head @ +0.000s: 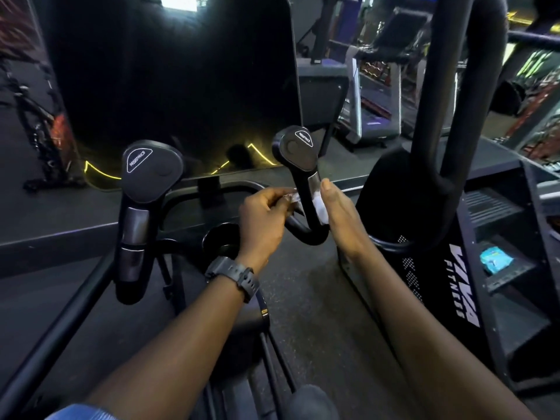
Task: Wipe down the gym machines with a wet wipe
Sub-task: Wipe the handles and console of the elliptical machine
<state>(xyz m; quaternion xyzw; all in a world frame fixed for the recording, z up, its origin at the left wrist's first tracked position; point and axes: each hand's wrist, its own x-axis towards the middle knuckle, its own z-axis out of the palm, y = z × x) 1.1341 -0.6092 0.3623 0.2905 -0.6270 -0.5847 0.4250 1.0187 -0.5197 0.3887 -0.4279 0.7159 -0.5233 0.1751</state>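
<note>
Both hands' grip pinching wet wipe [318, 207] around right handle [306, 189], dark screen [181, 80] behind, left handle [142, 207] beside

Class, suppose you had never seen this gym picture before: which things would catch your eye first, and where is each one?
First, the two hands at centre: the left hand and right hand hold a white wet wipe around the right handlebar. Next, the big dark screen above, with yellow light reflected along its lower edge. Then the white VIVA FITNESS lettering on the black machine at lower right.
</note>
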